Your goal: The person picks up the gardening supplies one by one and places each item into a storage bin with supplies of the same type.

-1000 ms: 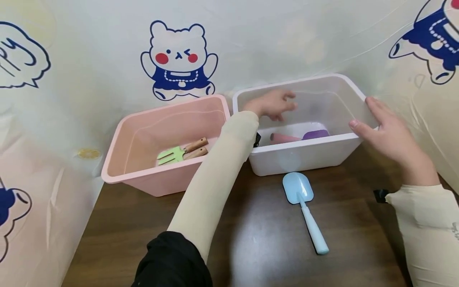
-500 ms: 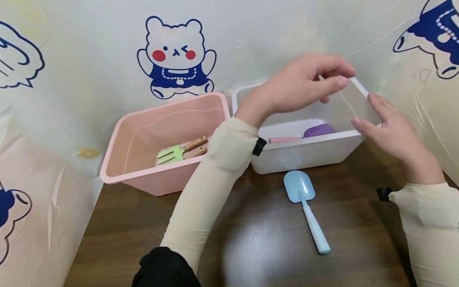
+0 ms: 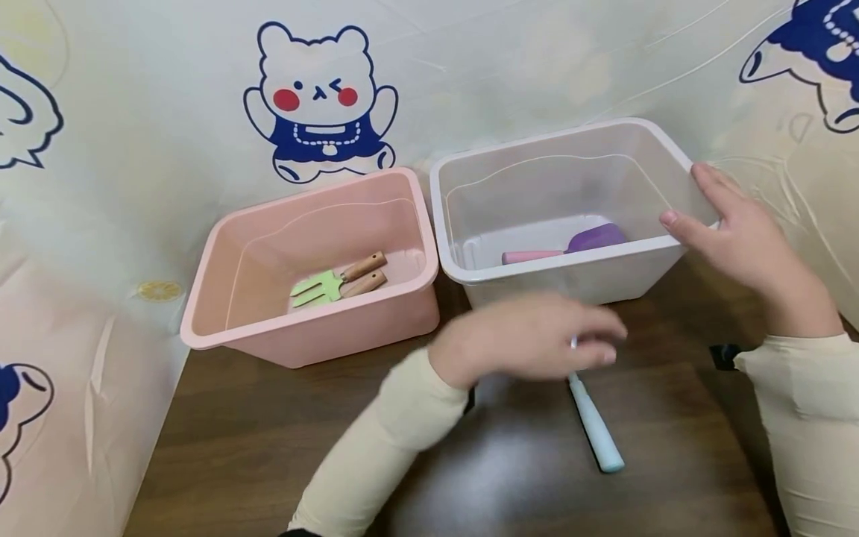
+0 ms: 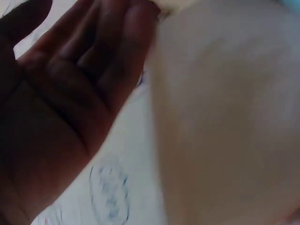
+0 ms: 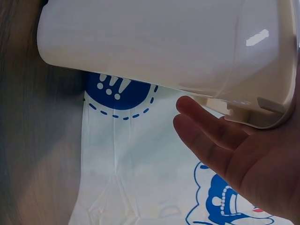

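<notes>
Blurred with motion, my left hand (image 3: 530,335) hovers over the head of a light blue hand shovel (image 3: 597,429), whose handle points toward me on the table. In the left wrist view that hand (image 4: 70,89) has loosely bent fingers and holds nothing. At the right end of a white plastic bin (image 3: 570,266), my right hand (image 3: 758,242) holds the rim, thumb over it and fingers outside. The right wrist view has two fingers (image 5: 204,136) straight beneath the rim. Inside that bin lies a purple shovel (image 3: 596,237) with a pink handle.
Left of the white bin stands a pink bin (image 3: 322,343), holding a green hand fork (image 3: 321,289) and another wooden handle (image 3: 365,283). Both bins stand on a dark wooden table (image 3: 268,432), before a sheet printed with cartoon bears (image 3: 322,89).
My left hand has come up out of the white bin, empty, and down toward me to above the blue shovel. My right hand has stayed on the bin's rim.
</notes>
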`<control>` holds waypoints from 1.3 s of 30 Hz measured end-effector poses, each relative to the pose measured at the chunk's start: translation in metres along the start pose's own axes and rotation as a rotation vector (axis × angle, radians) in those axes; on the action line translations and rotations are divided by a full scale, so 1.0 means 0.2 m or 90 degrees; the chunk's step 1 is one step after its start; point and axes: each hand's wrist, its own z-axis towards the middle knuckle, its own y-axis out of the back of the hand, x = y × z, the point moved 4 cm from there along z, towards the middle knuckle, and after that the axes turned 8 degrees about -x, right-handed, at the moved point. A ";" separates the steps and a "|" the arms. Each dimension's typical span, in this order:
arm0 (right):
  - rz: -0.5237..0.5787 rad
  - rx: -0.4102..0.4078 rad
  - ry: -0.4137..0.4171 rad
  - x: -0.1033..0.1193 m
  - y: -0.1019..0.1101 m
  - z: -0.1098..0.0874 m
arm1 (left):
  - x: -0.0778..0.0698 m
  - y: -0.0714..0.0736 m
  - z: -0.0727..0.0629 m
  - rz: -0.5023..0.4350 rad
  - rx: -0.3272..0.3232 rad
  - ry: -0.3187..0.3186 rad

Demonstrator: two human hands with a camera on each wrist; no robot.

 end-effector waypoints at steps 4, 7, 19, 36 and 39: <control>-0.004 -0.005 0.007 0.01 0.01 0.00 | 0.01 -0.35 0.01 0.088 0.101 0.062; -0.004 -0.007 0.009 0.02 0.00 0.00 | 0.00 -0.54 0.02 0.098 0.147 0.077; -0.012 -0.017 -0.014 -0.01 0.00 -0.01 | 0.04 -0.65 -0.11 0.070 0.162 0.091; -0.015 -0.006 -0.014 0.00 0.00 0.01 | 0.33 -0.44 -0.38 0.014 -0.034 0.152; -0.010 -0.008 -0.014 0.00 0.00 0.00 | 0.37 -0.42 -0.39 0.039 -0.064 0.169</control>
